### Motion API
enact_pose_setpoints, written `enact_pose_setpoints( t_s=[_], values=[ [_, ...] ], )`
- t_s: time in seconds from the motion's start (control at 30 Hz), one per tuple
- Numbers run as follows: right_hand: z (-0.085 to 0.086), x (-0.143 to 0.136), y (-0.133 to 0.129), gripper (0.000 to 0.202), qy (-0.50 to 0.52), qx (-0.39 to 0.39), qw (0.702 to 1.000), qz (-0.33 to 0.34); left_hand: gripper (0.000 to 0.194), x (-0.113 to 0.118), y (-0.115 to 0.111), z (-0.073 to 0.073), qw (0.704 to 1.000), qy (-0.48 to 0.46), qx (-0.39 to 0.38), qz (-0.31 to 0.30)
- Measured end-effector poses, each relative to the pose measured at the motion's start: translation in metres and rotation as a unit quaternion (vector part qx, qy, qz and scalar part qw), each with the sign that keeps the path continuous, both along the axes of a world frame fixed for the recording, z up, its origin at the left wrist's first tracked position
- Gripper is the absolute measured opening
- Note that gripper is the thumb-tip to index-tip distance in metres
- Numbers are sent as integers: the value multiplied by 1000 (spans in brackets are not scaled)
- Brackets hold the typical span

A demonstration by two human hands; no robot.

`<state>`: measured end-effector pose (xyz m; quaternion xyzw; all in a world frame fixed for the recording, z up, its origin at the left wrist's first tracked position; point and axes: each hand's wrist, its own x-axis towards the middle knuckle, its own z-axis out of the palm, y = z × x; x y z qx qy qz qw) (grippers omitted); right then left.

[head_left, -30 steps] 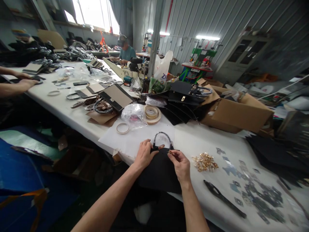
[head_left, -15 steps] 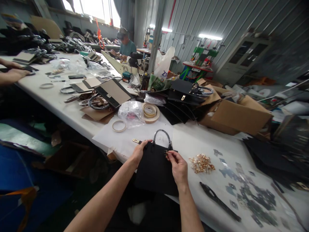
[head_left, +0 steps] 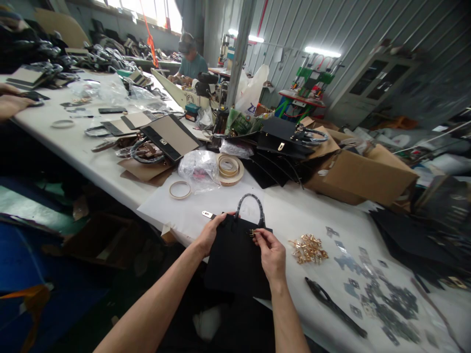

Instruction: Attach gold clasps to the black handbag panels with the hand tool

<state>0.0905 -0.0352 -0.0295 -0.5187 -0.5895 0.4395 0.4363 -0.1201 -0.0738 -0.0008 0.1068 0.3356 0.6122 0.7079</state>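
A black handbag panel with a wrapped loop handle rests at the table's front edge, partly over my lap. My left hand grips its upper left edge, beside a strap with a gold metal plate. Between the thumb and fingers of my right hand is a small gold metal fitting, held against the panel just below the handle's right end. To the right lies a pile of gold fittings. A black handled tool lies nearer me.
Small metal plates are scattered at right. Tape rolls, a plastic bag and a cardboard box stand farther back. Handbag parts are heaped left of them. A co-worker's hands show at far left; another person sits behind.
The view has shifted slightly. My right hand still pinches the gold fitting by the handle end, now turned a little so its prongs show. My left hand keeps its grip.
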Motion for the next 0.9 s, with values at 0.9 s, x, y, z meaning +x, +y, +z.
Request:
enact_pose_setpoints(
  t_s=[0.9],
  values=[
    [7, 10, 11, 31, -185, 185, 957, 124, 43, 0, 2, -1, 992, 21, -123, -1]
  ],
)
